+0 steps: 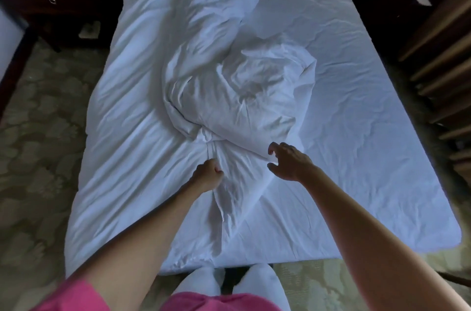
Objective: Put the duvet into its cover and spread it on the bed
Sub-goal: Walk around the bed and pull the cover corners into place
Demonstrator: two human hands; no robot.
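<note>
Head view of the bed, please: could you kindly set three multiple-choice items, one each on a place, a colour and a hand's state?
1. Where does the bunched white duvet bundle lie on the white-sheeted bed?
A. spread flat over it all
B. heaped along the left and middle
C. on the floor

2. What colour is the person's short sleeve?
A. pink
B. green
C. black

3. How is the left hand?
A. flat, palm down
B. hanging idle
C. fist gripping a fabric fold

Answers: 1 B, as the bed's right side shows only bare sheet. 2 A, the sleeve at the bottom left is pink. 3 C, its fingers curl round cloth, while the right hand hovers with fingers spread.
</note>
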